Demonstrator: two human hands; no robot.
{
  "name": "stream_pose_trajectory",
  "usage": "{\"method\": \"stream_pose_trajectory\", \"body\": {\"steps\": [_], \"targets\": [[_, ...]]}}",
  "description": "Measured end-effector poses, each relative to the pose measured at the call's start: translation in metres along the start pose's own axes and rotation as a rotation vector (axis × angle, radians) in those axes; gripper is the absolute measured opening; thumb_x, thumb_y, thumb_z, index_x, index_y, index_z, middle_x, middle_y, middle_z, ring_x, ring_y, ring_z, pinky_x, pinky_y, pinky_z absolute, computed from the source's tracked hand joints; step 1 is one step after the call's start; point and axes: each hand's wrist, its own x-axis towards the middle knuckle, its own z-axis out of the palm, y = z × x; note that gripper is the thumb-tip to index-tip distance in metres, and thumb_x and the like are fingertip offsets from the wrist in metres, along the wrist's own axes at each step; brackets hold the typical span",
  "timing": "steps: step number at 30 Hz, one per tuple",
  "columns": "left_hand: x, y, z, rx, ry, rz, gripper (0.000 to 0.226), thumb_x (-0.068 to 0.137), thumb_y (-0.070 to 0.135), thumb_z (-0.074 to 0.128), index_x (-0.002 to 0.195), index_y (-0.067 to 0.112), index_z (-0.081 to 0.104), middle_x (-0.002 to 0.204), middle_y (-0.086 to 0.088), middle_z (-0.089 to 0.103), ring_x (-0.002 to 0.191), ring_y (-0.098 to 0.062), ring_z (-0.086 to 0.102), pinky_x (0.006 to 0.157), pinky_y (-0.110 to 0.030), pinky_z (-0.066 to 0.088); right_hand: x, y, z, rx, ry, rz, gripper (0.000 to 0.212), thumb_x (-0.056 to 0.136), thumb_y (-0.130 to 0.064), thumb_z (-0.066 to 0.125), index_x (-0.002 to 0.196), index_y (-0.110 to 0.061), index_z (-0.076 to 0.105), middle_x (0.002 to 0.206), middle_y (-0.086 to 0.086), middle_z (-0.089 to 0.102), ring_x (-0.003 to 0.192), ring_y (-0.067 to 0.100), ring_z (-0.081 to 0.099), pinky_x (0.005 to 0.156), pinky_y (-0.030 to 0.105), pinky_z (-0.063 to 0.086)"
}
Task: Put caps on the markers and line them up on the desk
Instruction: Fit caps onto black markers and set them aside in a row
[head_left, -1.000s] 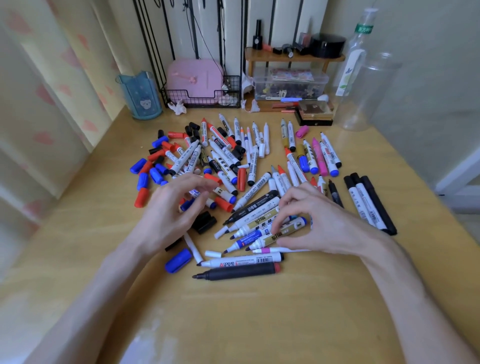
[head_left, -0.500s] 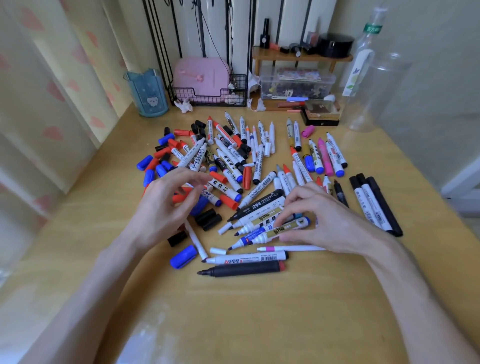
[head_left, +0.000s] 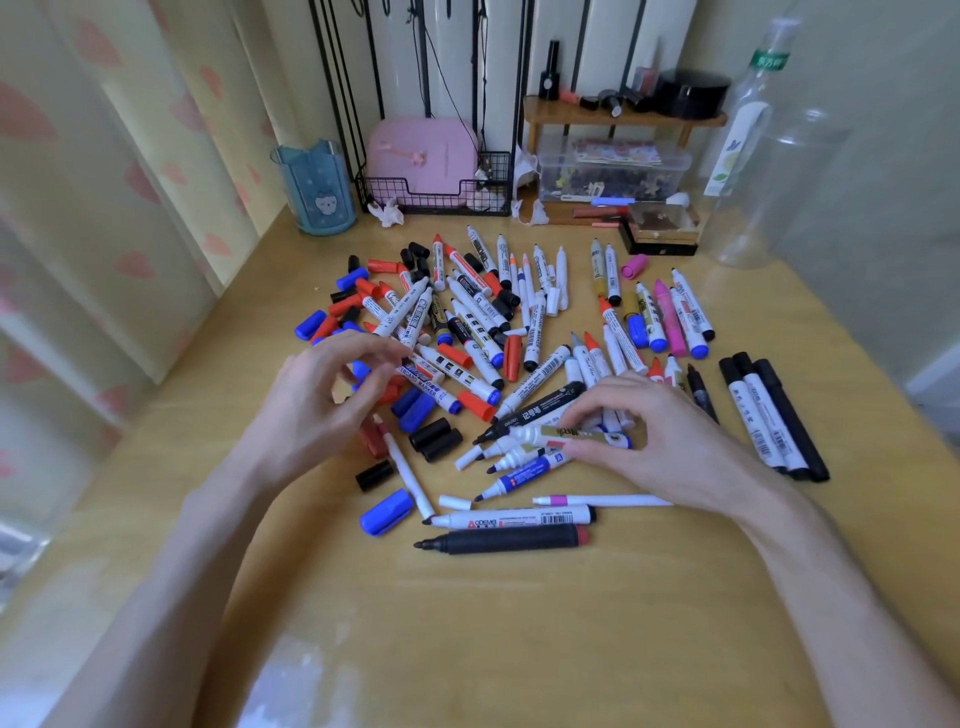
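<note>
Markers (head_left: 467, 332) are heaped in the middle of the desk (head_left: 519, 623), many of them uncapped, and loose caps (head_left: 434, 439) are gathered at the left side of the heap. The left hand (head_left: 317, 410) is held over these caps with fingers curled about a blue cap (head_left: 360, 370), but whether it is gripped cannot be told. Just to the right, a gold marker (head_left: 571, 434) is pinched by the fingertips of the right hand (head_left: 670, 447); its long axis is laid left to right, with the bare tip toward the left hand, so a cap is probably to be brought from that side.
</note>
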Motion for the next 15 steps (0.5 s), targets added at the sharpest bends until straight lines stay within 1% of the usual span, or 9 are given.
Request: {"method": "stream_pose_trajectory", "body": {"steps": [2, 4, 6, 8, 10, 12, 13, 15], "targets": [[0.000, -0.003, -0.004, -0.004, 0.008, -0.018, 0.018, 0.103, 0.019, 0.062, 0.112, 0.026, 0.076, 0.107, 0.018, 0.074, 0.100, -0.004, 0.068, 0.081, -0.028, 0.050, 0.000, -0.002, 0.001, 0.053, 0.047, 0.030, 0.019, 0.089, -0.042, 0.078, 0.106, -0.034, 0.075, 0.099, -0.024, 0.069, 0.102, -0.001, 0.063, 0.084, 0.010, 0.045], [0.000, -0.007, -0.008, -0.005, 0.012, -0.044, 0.018, 0.102, 0.018, 0.062, 0.111, 0.026, 0.076, 0.106, 0.016, 0.075, 0.099, -0.006, 0.069, 0.082, -0.029, 0.051, 0.002, -0.003, 0.002, 0.105, 0.081, 0.044, 0.017, 0.092, -0.035, 0.075, 0.108, -0.029, 0.075, 0.095, -0.022, 0.071, 0.098, -0.003, 0.065, 0.080, 0.006, 0.044], [0.000, -0.009, -0.011, -0.006, 0.012, -0.058, 0.018, 0.102, 0.017, 0.062, 0.110, 0.027, 0.076, 0.107, 0.014, 0.075, 0.098, -0.007, 0.070, 0.083, -0.030, 0.052, 0.003, -0.004, 0.002, 0.145, 0.114, 0.046, 0.016, 0.094, -0.030, 0.073, 0.109, -0.028, 0.075, 0.096, -0.020, 0.073, 0.098, -0.002, 0.065, 0.078, 0.005, 0.043], [0.000, -0.009, -0.011, -0.004, 0.012, -0.055, 0.019, 0.103, 0.017, 0.063, 0.111, 0.027, 0.076, 0.106, 0.015, 0.075, 0.097, -0.007, 0.070, 0.083, -0.029, 0.052, 0.003, -0.003, -0.001, 0.163, 0.118, 0.050, 0.015, 0.092, -0.030, 0.076, 0.107, -0.029, 0.075, 0.095, -0.019, 0.073, 0.097, 0.000, 0.066, 0.076, 0.006, 0.043], [0.000, -0.008, -0.009, 0.003, 0.005, -0.052, 0.018, 0.103, 0.018, 0.063, 0.111, 0.027, 0.076, 0.104, 0.017, 0.074, 0.097, -0.006, 0.069, 0.082, -0.028, 0.052, 0.001, -0.003, -0.005, 0.136, 0.068, 0.052, 0.016, 0.086, -0.032, 0.082, 0.101, -0.032, 0.076, 0.091, -0.020, 0.072, 0.091, 0.001, 0.065, 0.074, 0.009, 0.043], [0.000, -0.008, -0.007, 0.023, 0.002, -0.044, 0.018, 0.103, 0.018, 0.063, 0.112, 0.027, 0.076, 0.104, 0.019, 0.074, 0.099, -0.005, 0.068, 0.081, -0.027, 0.051, -0.002, -0.001, -0.010, 0.089, -0.020, 0.052, 0.018, 0.080, -0.035, 0.086, 0.095, -0.036, 0.077, 0.090, -0.020, 0.072, 0.090, 0.005, 0.063, 0.075, 0.016, 0.044], [-0.001, -0.009, -0.007, 0.024, 0.000, -0.044, 0.018, 0.102, 0.018, 0.063, 0.112, 0.026, 0.076, 0.105, 0.019, 0.074, 0.099, -0.005, 0.068, 0.081, -0.027, 0.051, -0.004, 0.001, -0.013, 0.061, -0.062, 0.057, 0.018, 0.078, -0.038, 0.087, 0.093, -0.039, 0.077, 0.092, -0.020, 0.072, 0.094, 0.006, 0.062, 0.079, 0.020, 0.045], [-0.001, -0.009, -0.006, 0.024, -0.004, -0.040, 0.018, 0.102, 0.017, 0.064, 0.112, 0.026, 0.076, 0.105, 0.021, 0.073, 0.099, -0.002, 0.067, 0.081, -0.027, 0.051, -0.007, 0.004, -0.017, 0.012, -0.129, 0.074, 0.020, 0.076, -0.045, 0.087, 0.093, -0.043, 0.077, 0.098, -0.019, 0.071, 0.105, 0.005, 0.059, 0.092, 0.028, 0.047]]}}
